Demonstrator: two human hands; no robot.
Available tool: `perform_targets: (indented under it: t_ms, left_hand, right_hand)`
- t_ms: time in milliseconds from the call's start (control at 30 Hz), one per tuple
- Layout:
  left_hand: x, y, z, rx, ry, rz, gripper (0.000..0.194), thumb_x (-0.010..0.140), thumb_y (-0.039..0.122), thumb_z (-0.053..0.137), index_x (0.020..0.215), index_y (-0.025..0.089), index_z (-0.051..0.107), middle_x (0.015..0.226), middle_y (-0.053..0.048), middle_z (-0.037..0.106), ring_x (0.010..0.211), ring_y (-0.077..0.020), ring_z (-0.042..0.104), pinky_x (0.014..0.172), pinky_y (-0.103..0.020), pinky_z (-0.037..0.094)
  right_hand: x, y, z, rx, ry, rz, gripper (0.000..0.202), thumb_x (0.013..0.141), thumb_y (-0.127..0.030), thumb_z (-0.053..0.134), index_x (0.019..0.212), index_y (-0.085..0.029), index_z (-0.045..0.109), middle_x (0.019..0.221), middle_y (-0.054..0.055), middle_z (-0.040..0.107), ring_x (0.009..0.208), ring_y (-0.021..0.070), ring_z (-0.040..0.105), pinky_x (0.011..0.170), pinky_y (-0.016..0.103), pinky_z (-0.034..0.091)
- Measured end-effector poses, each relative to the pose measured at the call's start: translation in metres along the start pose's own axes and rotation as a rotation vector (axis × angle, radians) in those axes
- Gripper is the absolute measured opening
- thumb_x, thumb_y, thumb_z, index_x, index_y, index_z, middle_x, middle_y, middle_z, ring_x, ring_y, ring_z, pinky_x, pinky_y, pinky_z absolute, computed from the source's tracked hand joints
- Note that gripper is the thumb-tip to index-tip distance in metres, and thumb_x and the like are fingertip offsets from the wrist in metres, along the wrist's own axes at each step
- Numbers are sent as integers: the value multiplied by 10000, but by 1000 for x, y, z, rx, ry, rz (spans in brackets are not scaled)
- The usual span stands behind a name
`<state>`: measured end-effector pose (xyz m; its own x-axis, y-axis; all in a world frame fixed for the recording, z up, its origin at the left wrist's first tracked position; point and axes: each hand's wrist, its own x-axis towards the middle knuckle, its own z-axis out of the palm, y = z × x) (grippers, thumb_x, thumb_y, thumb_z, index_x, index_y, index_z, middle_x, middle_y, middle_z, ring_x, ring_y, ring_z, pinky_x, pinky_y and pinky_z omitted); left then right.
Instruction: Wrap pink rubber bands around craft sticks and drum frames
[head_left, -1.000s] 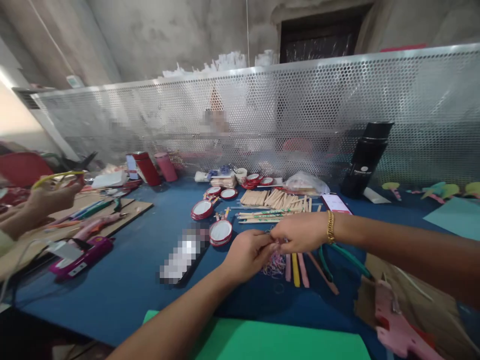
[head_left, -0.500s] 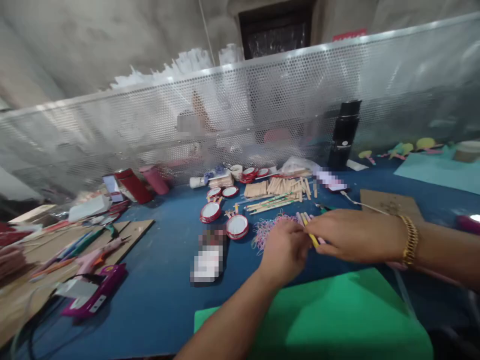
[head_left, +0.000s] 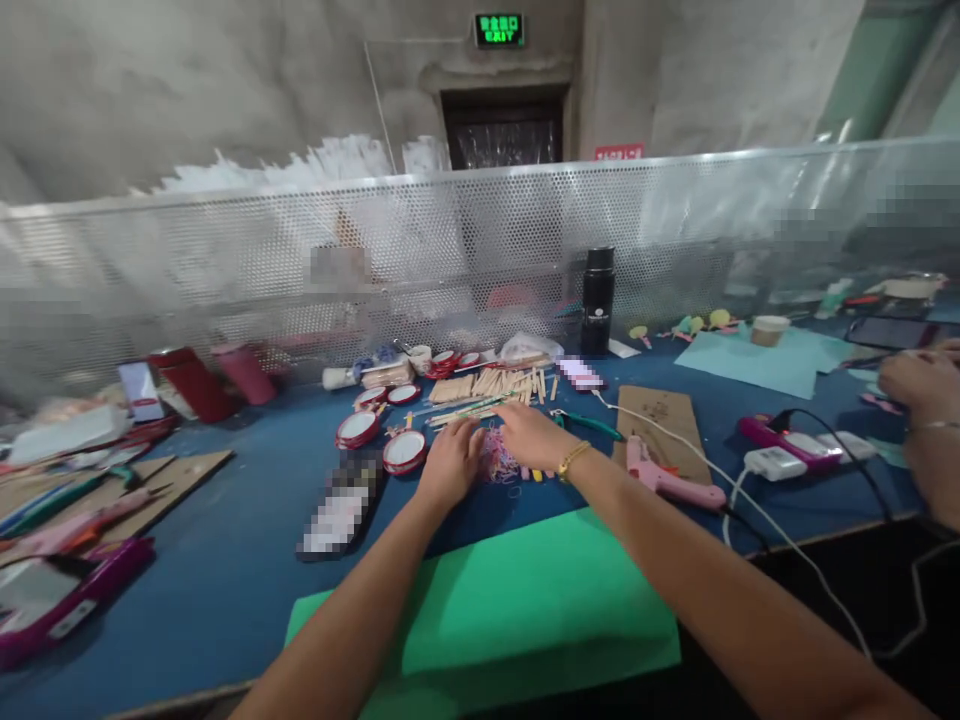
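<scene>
A tangled pile of thin pastel strands [head_left: 498,458] lies on the blue table between my two hands. My left hand [head_left: 453,458] rests at the pile's left edge, fingers loosely bent and apart, with nothing visible in them. On the other side, my right hand [head_left: 534,438], with a gold bracelet at the wrist, reaches over the pile's far right edge. Its fingers stretch leftward, the tips partly hidden. Short yellow and pink sticks [head_left: 537,474] lie under my right wrist. Flat wooden sticks [head_left: 517,384] are spread just behind. Red-rimmed white discs [head_left: 405,450] with small sticks stand left of my left hand.
A green sheet [head_left: 525,590] lies under my forearms. Pliers [head_left: 589,425], a pink glue gun [head_left: 675,485] on cardboard, and a power strip [head_left: 795,445] with cables are at right. A black bottle [head_left: 598,310] stands behind. Another person's hand [head_left: 922,385] is at far right.
My hands have come apart and left the coloured sticks, which now lie on the table. Both hands are now around the strand pile. The view has turned right and tilted upward.
</scene>
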<state>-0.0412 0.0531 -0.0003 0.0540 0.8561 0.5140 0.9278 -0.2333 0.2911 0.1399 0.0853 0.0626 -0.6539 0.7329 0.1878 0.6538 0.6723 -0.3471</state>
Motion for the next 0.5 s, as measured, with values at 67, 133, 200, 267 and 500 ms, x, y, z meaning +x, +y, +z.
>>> perform_targets:
  t_ms: [67,133,200,267,500]
  left_hand:
    - [-5,5,0,107,-27,8,409,1027,378,377,1237,165,656,1310,-164,676,1258,-296,606,1105,-484,453]
    - [-10,9,-4,185,-58,25,402,1025,368,391,1266,170,644,1341,-168,659,1304,-299,576,1134,-487,427]
    - [-16,11,-9,249,-111,46,421,1025,384,398,1299,161,629,1372,-176,638,1338,-300,547,1152,-478,406]
    - [-20,12,-11,305,-176,35,463,1020,434,412,1337,157,606,1406,-183,613,1351,-311,533,1146,-481,405]
    - [-16,18,4,264,-259,-121,552,1013,478,421,1425,124,523,1452,-209,575,1364,-333,524,1127,-502,412]
  right_hand:
    - [5,-2,5,-67,-112,41,385,957,-129,417,1273,-61,626,1300,224,649,1240,276,612,1039,361,462]
    - [3,-3,11,-115,-167,100,371,941,-204,483,1253,-70,634,1283,238,646,1224,330,614,1013,421,481]
    - [-3,-1,17,-114,-163,170,466,917,-305,539,1338,-110,581,1374,234,583,1270,386,568,1004,496,483]
    - [-9,2,25,-99,-148,211,606,877,-384,592,1427,-146,505,1468,233,500,1323,417,511,1021,546,462]
    - [-15,17,39,-130,-87,231,551,903,-221,515,1436,-85,480,1437,258,502,1330,380,476,1055,501,428]
